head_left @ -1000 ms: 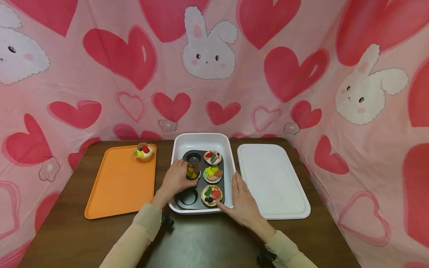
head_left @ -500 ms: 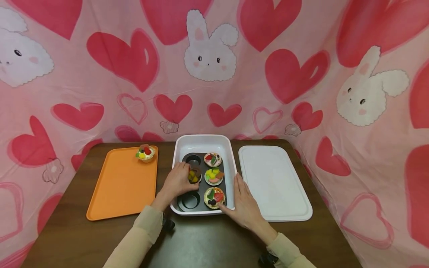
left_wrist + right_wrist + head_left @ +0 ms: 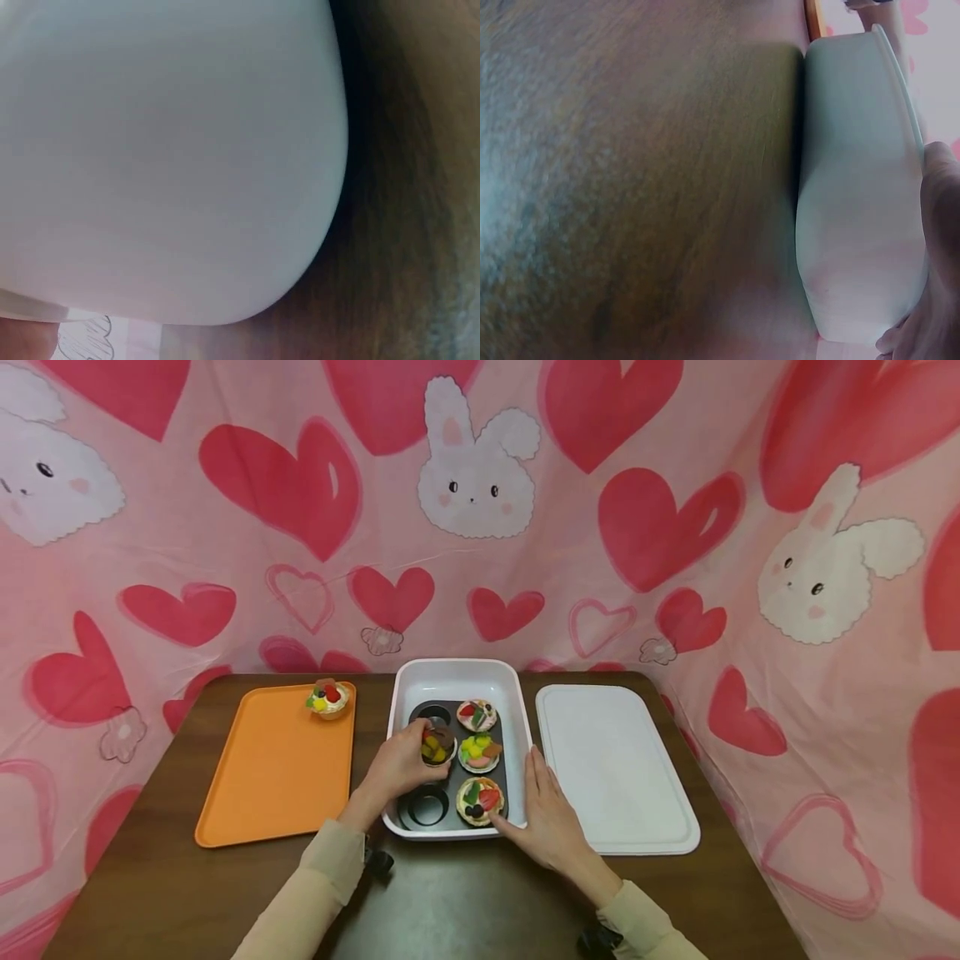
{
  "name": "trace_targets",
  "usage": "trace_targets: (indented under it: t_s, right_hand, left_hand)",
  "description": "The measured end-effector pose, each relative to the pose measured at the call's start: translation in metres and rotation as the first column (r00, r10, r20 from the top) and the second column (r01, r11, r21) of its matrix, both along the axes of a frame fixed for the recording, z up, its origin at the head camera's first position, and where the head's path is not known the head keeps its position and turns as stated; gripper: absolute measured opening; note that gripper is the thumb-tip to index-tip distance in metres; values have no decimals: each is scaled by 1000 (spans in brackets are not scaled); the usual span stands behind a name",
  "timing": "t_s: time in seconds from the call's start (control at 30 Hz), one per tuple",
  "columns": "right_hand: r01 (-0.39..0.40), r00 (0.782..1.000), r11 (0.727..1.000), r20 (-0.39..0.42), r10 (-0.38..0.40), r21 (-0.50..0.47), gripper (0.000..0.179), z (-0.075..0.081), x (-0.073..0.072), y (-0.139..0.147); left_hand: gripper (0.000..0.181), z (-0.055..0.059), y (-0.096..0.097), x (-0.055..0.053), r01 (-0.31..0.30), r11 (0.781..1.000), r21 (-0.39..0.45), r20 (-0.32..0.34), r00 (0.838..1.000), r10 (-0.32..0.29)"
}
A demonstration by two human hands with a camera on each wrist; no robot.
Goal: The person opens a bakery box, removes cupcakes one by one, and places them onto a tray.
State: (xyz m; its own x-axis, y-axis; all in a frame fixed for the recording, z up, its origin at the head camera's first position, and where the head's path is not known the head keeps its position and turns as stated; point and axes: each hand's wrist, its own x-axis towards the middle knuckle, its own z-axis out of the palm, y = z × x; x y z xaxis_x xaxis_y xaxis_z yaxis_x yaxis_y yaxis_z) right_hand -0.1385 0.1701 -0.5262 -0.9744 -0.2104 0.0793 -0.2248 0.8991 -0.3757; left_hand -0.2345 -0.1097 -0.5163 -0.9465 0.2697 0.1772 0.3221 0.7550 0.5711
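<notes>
My left hand [image 3: 399, 762] pinches a small fruit tart [image 3: 437, 745] with yellow pieces and a brown topping, over the middle-left cup of a dark muffin tin [image 3: 452, 800]. The tin lies inside a deep white container [image 3: 456, 672]. Three more tarts fill its right column: a pink one [image 3: 477, 716], a yellow-topped one [image 3: 479, 752] and a strawberry one [image 3: 481, 802]. My right hand [image 3: 551, 822] rests with straight fingers along the container's right side, thumb at its front rim. In the left wrist view, the container's wall [image 3: 172, 165] hides the held tart.
Left of the container is an orange tray [image 3: 277, 777] with one fruit tart [image 3: 327, 699] in its far right corner. To the right lies a white tray [image 3: 618, 768]. All stand on a brown wooden table [image 3: 435, 902] before a pink heart-print cloth [image 3: 555, 560].
My left hand and the tart it holds have risen slightly and shifted a little right. My right hand stays at the container's side. The head view has shifted slightly.
</notes>
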Motion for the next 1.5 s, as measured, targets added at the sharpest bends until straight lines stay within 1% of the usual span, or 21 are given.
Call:
trace_targets:
  t_s: [0.1,0.23,0.3,0.37,0.4,0.47,0.53,0.6,0.67,0.77,0.83,1.0,1.07,1.1,1.23,1.27,1.37,1.47,1.5]
  right_hand:
    - [2,1000,1000,-1,-2,-1,122,-2,0,1]
    - [0,1000,1000,-3,0,-5,122,-3,0,2]
    - [-2,1000,1000,-4,2,-9,122,-3,0,2]
    - [-6,1000,1000,-9,6,-11,122,-3,0,2]
    - [-8,1000,1000,-12,7,-12,122,-3,0,2]
    - [-10,1000,1000,-15,10,-12,122,-3,0,2]
    - [-11,1000,1000,-17,11,-10,122,-3,0,2]
    - [-13,1000,1000,-18,12,-11,122,-2,0,1]
    - [-15,1000,1000,-19,15,-12,122,-2,0,1]
    - [-17,1000,1000,-19,17,-17,122,-1,0,1]
    - [-17,1000,1000,-20,17,-18,122,-1,0,1]
    - [-10,1000,1000,-15,10,-15,122,-1,0,1]
    - [-7,1000,1000,-8,7,-16,122,-1,-1,1]
    - [-5,1000,1000,-7,5,-16,122,-2,-1,1]
    - [-2,1000,1000,0,2,-15,123,-2,-1,1]
    - [-1,1000,1000,2,1,-16,123,-1,-1,0]
    - [0,1000,1000,7,0,-18,123,-1,-1,0]
    - [2,1000,1000,13,-1,-16,123,0,-1,0]
    - [2,1000,1000,12,-2,-14,123,0,-2,0]
  left_hand:
    - [78,-2,0,0,24,999,32,-25,999,-24]
    - [81,-3,-2,-3,70,992,101,-74,995,-63]
    - [80,-2,-5,-6,94,984,152,-96,992,-80]
    - [79,0,-8,-9,108,969,223,-89,992,-90]
    - [78,1,-9,-10,104,959,264,-74,993,-88]
    - [78,5,-13,-11,83,930,357,-16,996,-82]
    - [78,8,-16,-11,46,895,443,61,995,-82]
    - [78,11,-19,-11,-4,851,525,141,987,-83]
    - [78,13,-21,-11,-54,797,601,205,975,-88]
    - [79,17,-24,-10,-121,730,673,264,961,-84]
    - [79,19,-26,-9,-147,703,696,278,958,-76]
    - [79,23,-32,-7,-197,686,700,290,957,-21]
    - [80,25,-36,-5,-220,689,691,298,955,6]
    - [80,26,-38,-5,-229,687,689,302,953,15]
    - [80,29,-49,0,-258,693,673,316,948,45]
    - [80,30,-52,1,-265,690,674,320,946,50]
    - [79,34,-61,3,-294,683,668,338,938,74]
    - [79,35,-70,4,-326,682,655,355,929,102]
    - [80,34,-74,5,-336,685,646,361,926,113]
